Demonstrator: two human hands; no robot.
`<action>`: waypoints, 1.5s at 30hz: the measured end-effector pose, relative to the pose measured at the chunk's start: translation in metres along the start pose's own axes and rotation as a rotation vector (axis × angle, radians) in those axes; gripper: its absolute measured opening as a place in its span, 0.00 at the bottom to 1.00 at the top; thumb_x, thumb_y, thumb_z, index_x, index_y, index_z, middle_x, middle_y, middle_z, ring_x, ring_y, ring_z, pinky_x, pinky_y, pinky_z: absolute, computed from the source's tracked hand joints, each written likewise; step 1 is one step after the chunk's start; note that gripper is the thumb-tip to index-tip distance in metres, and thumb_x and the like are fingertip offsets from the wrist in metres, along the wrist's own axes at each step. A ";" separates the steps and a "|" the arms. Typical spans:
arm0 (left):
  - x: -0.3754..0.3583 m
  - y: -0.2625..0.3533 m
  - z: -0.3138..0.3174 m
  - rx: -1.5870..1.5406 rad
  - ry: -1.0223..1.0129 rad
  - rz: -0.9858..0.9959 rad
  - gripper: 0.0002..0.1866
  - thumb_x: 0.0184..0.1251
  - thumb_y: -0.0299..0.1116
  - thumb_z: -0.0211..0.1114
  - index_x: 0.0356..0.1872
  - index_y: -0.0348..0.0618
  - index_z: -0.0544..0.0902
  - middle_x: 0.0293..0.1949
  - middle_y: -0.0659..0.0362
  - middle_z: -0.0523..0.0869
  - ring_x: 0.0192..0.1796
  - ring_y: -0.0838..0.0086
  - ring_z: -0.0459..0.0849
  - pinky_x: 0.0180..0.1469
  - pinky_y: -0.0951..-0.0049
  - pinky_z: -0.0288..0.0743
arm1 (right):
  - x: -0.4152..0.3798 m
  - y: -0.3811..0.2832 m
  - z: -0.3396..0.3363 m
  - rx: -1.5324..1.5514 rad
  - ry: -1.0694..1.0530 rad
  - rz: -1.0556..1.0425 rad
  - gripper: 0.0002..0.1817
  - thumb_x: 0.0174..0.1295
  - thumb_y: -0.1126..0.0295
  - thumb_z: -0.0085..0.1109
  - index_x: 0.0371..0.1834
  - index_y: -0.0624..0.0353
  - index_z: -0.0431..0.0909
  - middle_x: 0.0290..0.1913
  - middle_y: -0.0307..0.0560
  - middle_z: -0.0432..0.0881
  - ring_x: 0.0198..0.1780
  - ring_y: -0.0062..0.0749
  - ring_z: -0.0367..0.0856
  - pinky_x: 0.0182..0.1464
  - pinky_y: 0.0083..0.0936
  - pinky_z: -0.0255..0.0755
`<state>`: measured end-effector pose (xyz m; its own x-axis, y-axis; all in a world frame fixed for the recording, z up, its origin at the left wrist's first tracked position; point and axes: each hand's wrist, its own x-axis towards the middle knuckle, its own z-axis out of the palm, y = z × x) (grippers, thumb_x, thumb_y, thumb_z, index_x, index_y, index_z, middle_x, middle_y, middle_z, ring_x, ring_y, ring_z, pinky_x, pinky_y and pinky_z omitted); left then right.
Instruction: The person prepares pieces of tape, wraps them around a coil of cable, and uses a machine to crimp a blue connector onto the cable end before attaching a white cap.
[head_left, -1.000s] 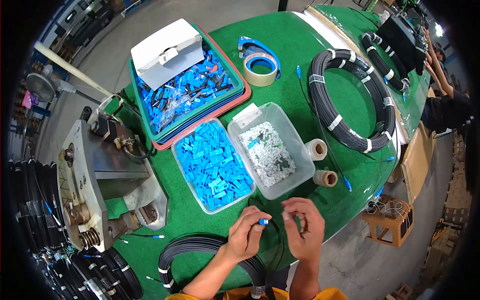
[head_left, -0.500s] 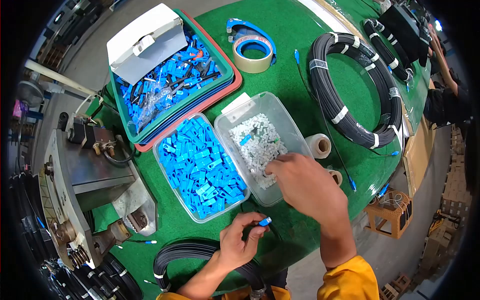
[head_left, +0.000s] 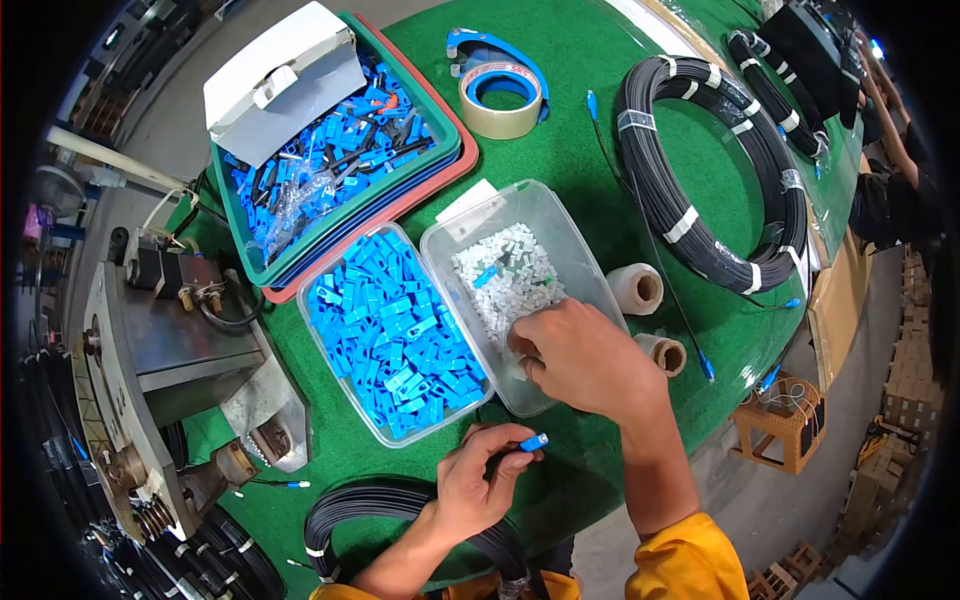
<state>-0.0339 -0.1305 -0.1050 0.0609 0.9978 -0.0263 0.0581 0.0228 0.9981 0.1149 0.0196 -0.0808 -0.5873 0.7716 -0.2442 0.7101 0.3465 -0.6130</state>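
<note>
My left hand (head_left: 472, 483) pinches a blue fibre-optic connector (head_left: 536, 442) between thumb and fingers, its white tip pointing right. Over the near end of a clear plastic box (head_left: 578, 255), my right hand (head_left: 597, 362) reaches down into small white plastic pieces (head_left: 503, 262), fingertips drawn together. Whatever those fingertips hold is hidden. One blue piece (head_left: 485, 276) lies among the white ones. Just left stands a second clear box heaped with blue connector housings (head_left: 390, 335). Below my left hand a coil of black cable (head_left: 370, 502) lies at the table's near edge.
A green tray (head_left: 245, 232) of blue and black parts, topped by a white carton (head_left: 290, 95), sits at upper left. A metal press (head_left: 190, 340) stands left. Toward the right are a tape roll (head_left: 500, 122), a large cable coil (head_left: 640, 150) and two small rolls (head_left: 630, 290).
My right hand has shifted slightly left and down within the box of white pieces. The view has moved slightly; my left hand still holds the blue connector.
</note>
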 end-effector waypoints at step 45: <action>0.005 0.005 -0.001 -0.072 0.174 0.085 0.08 0.71 0.18 0.60 0.48 0.29 0.80 0.39 0.51 0.87 0.35 0.75 0.86 0.39 0.77 0.80 | -0.057 -0.048 -0.041 0.121 0.207 -0.226 0.06 0.57 0.74 0.64 0.33 0.60 0.76 0.31 0.48 0.78 0.35 0.47 0.80 0.38 0.39 0.75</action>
<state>-0.0341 -0.1250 -0.1003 -0.1112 0.9918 0.0626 -0.0117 -0.0643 0.9979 0.1303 -0.0195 -0.0066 -0.6246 0.7788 0.0589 0.5122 0.4654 -0.7219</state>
